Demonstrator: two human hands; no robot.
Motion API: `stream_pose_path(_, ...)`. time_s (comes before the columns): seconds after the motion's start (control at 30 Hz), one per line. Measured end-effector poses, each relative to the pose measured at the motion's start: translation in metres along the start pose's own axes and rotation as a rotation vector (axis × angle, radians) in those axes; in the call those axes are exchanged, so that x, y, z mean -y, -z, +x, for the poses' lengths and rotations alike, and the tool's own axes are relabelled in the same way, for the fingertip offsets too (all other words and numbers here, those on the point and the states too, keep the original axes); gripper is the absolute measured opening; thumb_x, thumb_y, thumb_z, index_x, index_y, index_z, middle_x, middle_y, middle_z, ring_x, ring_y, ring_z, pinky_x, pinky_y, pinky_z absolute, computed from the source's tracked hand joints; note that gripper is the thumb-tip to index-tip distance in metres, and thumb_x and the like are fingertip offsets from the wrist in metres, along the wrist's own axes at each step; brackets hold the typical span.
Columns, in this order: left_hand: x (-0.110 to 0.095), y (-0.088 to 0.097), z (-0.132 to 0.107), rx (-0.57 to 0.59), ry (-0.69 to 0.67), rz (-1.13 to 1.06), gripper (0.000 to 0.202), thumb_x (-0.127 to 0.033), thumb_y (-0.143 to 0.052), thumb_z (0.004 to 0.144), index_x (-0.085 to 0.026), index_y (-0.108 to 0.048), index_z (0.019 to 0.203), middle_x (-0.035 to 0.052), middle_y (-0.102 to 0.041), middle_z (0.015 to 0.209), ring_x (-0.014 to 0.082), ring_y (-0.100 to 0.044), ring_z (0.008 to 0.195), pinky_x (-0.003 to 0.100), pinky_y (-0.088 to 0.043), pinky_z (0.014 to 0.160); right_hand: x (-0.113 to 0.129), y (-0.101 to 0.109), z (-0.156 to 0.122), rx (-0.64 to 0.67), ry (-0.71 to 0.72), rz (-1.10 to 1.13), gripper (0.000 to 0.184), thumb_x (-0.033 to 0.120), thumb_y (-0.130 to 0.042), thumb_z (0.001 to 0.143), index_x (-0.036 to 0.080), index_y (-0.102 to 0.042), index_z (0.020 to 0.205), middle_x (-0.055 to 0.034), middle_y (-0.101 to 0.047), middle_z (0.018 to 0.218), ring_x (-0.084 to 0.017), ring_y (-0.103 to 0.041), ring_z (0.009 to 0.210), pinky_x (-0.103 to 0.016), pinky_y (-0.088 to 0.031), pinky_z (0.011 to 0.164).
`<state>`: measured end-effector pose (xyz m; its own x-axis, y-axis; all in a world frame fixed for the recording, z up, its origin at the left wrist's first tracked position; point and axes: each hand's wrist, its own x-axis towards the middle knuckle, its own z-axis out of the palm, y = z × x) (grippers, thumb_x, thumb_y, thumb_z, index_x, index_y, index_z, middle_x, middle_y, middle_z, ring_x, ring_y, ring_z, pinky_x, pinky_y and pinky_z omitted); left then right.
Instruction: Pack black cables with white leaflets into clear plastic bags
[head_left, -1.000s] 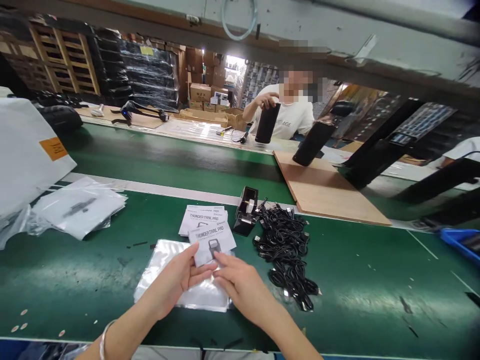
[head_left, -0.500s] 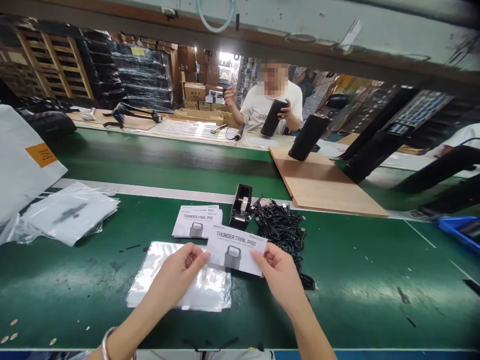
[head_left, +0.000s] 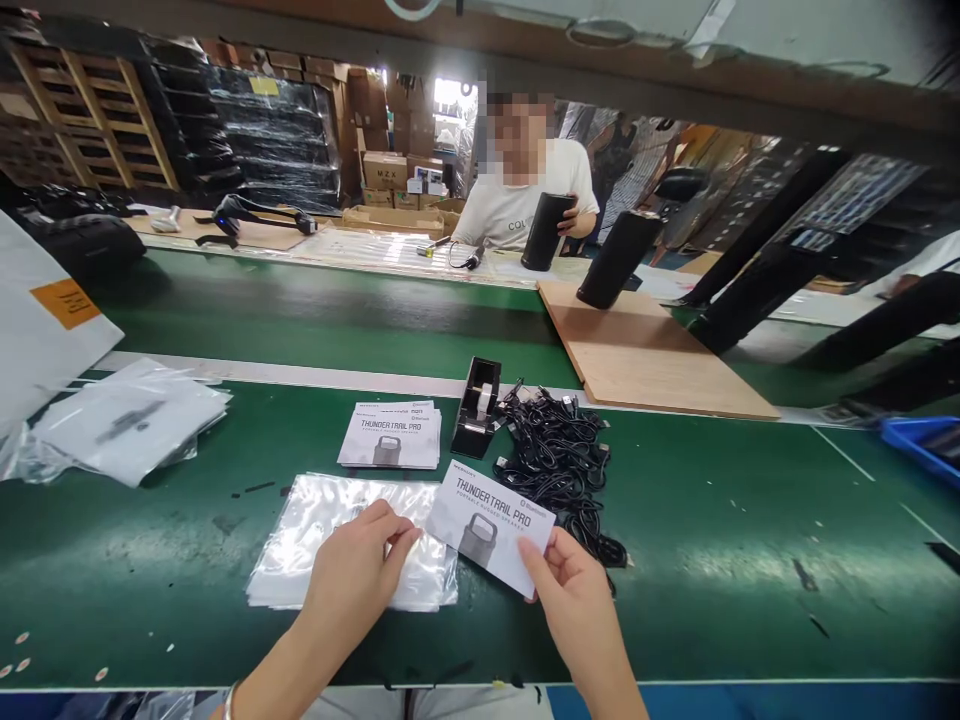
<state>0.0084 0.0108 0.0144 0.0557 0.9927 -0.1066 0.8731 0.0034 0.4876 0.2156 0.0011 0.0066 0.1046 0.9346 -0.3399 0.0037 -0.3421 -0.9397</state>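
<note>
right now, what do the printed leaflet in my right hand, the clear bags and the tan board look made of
Printed leaflet: paper or thin card, smooth, judging by its thin, crisp edges. Clear bags: glossy plastic film, given the bright reflections and wrinkles. Tan board: probably wood or wood-effect laminate, low sheen, from its wood-like tone.

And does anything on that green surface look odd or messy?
Yes, mildly: small dark scraps or marks dot the green surface like stray litter, and the black cables lie in a jumbled heap beside the tape dispenser.
</note>
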Motion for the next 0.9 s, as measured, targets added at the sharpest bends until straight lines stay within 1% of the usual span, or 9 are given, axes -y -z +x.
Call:
stream_pose_path(0.17, 0.000, -0.003, -0.003, -0.037, -0.037, -0.003, 0.030, -0.033, -0.036, 0.086, -0.022, -0.059, 0.072, -0.0008, -0.057, 0.074, 0.0149, -0.055, 0.061, 0.026, -0.039, 0.055, -0.006, -0.001, -0.003, -0.062, 0.012, 0.018, 0.048, 0.050, -0.062, 0.068, 0.013, -0.058, 0.099, -0.0117, -0.068, 0.093, -0.021, -0.061, 0.070, -0.023, -0.043, 0.045)
stream_pose_path(0.27, 0.000, -0.004, -0.005, -0.052, -0.049, -0.014, 0.029, -0.033, -0.036, 0.086, -0.021, -0.059, 0.071, -0.0007, -0.056, 0.072, 0.0145, -0.054, 0.061, 0.026, -0.039, 0.054, -0.007, 0.000, -0.004, -0.047, -0.006, 0.029, 0.048, 0.049, -0.063, 0.067, 0.013, -0.058, 0.099, -0.0124, -0.067, 0.094, -0.022, -0.061, 0.071, -0.024, -0.044, 0.045)
stream_pose_path(0.33, 0.000, -0.005, -0.005, -0.061, -0.054, -0.027, 0.028, -0.032, -0.037, 0.086, -0.021, -0.058, 0.071, -0.0009, -0.055, 0.071, 0.0140, -0.054, 0.060, 0.026, -0.039, 0.054, -0.007, 0.000, -0.006, -0.043, -0.016, 0.044, 0.046, 0.049, -0.064, 0.067, 0.013, -0.059, 0.096, -0.0119, -0.068, 0.092, -0.022, -0.061, 0.070, -0.023, -0.045, 0.044)
stream_pose_path(0.47, 0.002, -0.007, -0.006, -0.075, -0.056, -0.044, 0.027, -0.033, -0.037, 0.085, -0.021, -0.058, 0.072, -0.0011, -0.054, 0.070, 0.0137, -0.053, 0.059, 0.026, -0.039, 0.054, -0.009, -0.002, -0.010, -0.092, -0.023, 0.072, 0.042, 0.048, -0.065, 0.066, 0.014, -0.059, 0.090, -0.0106, -0.069, 0.089, -0.020, -0.061, 0.066, -0.022, -0.044, 0.041)
stream_pose_path(0.67, 0.001, -0.008, -0.006, -0.076, -0.058, -0.014, 0.027, -0.031, -0.036, 0.085, -0.021, -0.056, 0.069, -0.0013, -0.054, 0.068, 0.0140, -0.052, 0.057, 0.026, -0.038, 0.054, -0.014, 0.003, -0.011, -0.106, -0.050, 0.104, 0.045, 0.047, -0.064, 0.068, 0.014, -0.058, 0.098, -0.0109, -0.068, 0.095, -0.020, -0.061, 0.070, -0.022, -0.045, 0.043)
stream_pose_path(0.8, 0.000, -0.006, -0.007, -0.069, -0.052, -0.010, 0.028, -0.031, -0.035, 0.086, -0.021, -0.055, 0.069, -0.0016, -0.054, 0.069, 0.0137, -0.052, 0.058, 0.026, -0.038, 0.054, -0.015, 0.001, -0.010, -0.124, -0.040, 0.128, 0.047, 0.046, -0.064, 0.068, 0.014, -0.057, 0.101, -0.0106, -0.068, 0.095, -0.020, -0.062, 0.071, -0.022, -0.045, 0.044)
stream_pose_path(0.9, -0.003, -0.006, -0.007, -0.095, -0.061, 0.034, 0.028, -0.033, -0.034, 0.087, -0.021, -0.055, 0.074, -0.0008, -0.055, 0.074, 0.0145, -0.053, 0.059, 0.027, -0.039, 0.054, -0.014, 0.001, -0.009, -0.141, -0.033, 0.138, 0.049, 0.047, -0.065, 0.067, 0.014, -0.057, 0.103, -0.0105, -0.068, 0.095, -0.020, -0.062, 0.070, -0.022, -0.046, 0.044)
